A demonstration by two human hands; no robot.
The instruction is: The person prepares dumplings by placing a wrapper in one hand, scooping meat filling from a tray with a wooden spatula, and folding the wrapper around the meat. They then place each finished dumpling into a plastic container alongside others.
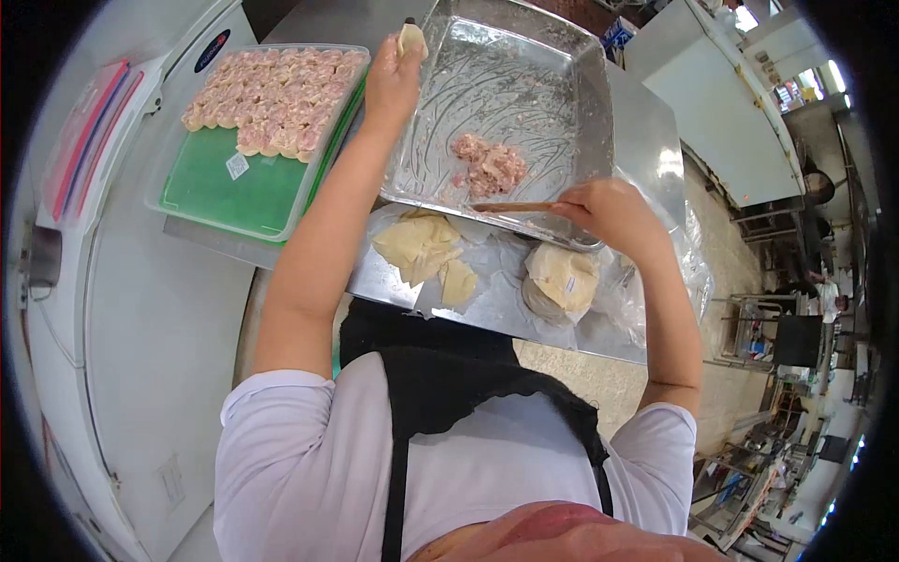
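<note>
My left hand [391, 86] is closed round a small yellowish wrapper [411, 40], above the left rim of a metal tray [604, 103]. My right hand [599, 211] grips a thin wooden stick [515, 206], whose tip lies at the tray's near side, just below a lump of pink minced meat [496, 169]. Loose wrappers [417, 244] lie in front of the tray, and a round stack of wrappers [560, 283] sits to their right. At the left, a plastic tray with a green base [225, 192] holds rows of meat-filled dumplings [276, 94].
The metal table [660, 122] carries all the trays. A clear plastic bag [623, 300] lies at its right end. A white cabinet [150, 328] stands at the left, a white appliance [716, 103] at the upper right. Shelves with kitchen items are farther right.
</note>
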